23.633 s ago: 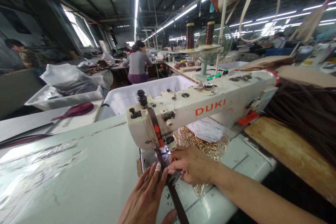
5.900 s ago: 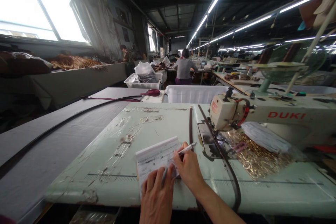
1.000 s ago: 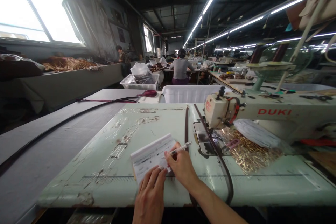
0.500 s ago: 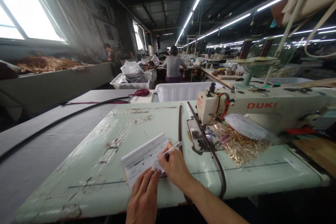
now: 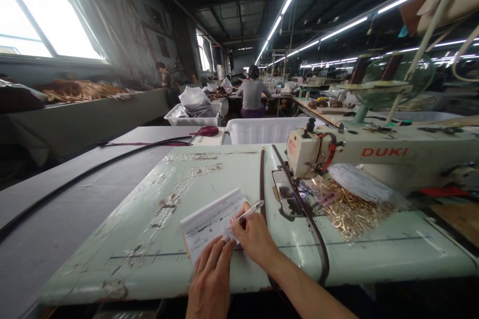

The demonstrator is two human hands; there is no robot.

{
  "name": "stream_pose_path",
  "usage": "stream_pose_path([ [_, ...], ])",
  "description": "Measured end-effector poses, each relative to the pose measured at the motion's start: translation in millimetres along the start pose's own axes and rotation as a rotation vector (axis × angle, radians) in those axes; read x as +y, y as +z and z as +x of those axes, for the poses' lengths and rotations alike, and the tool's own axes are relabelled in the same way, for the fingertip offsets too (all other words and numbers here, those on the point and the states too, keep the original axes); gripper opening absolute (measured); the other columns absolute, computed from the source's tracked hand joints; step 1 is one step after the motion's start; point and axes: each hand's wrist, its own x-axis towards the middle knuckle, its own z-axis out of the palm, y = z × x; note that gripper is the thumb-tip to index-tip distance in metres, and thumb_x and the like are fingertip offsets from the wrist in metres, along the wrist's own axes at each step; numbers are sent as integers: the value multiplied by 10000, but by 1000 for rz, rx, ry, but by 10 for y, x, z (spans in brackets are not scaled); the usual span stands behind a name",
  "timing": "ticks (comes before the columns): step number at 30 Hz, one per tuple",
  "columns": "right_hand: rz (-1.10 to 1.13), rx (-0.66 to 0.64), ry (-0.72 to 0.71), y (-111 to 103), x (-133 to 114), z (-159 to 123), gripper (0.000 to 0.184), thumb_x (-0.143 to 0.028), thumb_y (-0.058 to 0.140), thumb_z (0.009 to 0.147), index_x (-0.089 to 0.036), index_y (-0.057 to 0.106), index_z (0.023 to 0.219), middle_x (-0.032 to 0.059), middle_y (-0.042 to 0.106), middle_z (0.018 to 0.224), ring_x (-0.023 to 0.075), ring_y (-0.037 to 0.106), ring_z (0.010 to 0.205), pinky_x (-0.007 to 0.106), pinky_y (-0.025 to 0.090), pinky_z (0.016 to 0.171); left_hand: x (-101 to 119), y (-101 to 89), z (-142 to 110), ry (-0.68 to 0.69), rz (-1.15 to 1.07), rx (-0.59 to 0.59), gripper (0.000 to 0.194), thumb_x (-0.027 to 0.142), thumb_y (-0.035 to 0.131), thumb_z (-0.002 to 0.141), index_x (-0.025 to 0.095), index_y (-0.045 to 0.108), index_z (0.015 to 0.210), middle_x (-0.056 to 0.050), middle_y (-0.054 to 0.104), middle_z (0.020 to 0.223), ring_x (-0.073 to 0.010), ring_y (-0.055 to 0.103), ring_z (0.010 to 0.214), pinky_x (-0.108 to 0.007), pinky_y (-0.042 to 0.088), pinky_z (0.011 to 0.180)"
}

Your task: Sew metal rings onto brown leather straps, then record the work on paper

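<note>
A small white notepad (image 5: 209, 220) lies on the pale green sewing table (image 5: 157, 239) near its front edge. My left hand (image 5: 211, 279) rests flat on the pad's lower edge, fingers stretched out, holding it down. My right hand (image 5: 254, 237) is closed around a pen (image 5: 247, 212) whose tip meets the paper. A dark brown strap (image 5: 310, 224) runs from under the white DUKI sewing machine (image 5: 374, 157) toward the table's front edge, just right of my right hand.
A clear bag of gold chain hardware (image 5: 348, 207) sits beside the machine. White bins (image 5: 262, 132) stand behind the table. A long dark strap (image 5: 86, 172) crosses the grey table at left. A person in grey (image 5: 252, 97) sits with their back to me far ahead.
My hands stay on the notepad with the pen on the paper. Only the camera view has shifted slightly between frames.
</note>
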Motion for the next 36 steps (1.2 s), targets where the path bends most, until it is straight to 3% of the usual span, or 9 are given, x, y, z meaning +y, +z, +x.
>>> stream_pose_path([
  [16,9,17,-32,22,44,-1,109,-254,498,840,-187,449,769,-37,511,578,122,486,534,238,337,551,-3,-35,3,16,15,-33,405,118,386,892,217,506,1266,-68,597,1226,-213,531,1183,-353,523,944],
  [22,56,86,8,11,102,-14,139,-289,488,855,-194,429,773,-45,498,564,122,492,521,239,336,539,30,-85,29,4,9,-29,380,123,394,895,210,530,1239,-74,610,1193,-212,544,1165,-340,529,931],
  [36,-1,16,-28,7,51,-14,132,-259,487,854,-189,435,756,-33,511,595,129,497,559,253,335,579,-10,-53,11,33,9,-10,410,107,402,872,221,535,1242,-61,611,1211,-208,546,1164,-323,526,928],
])
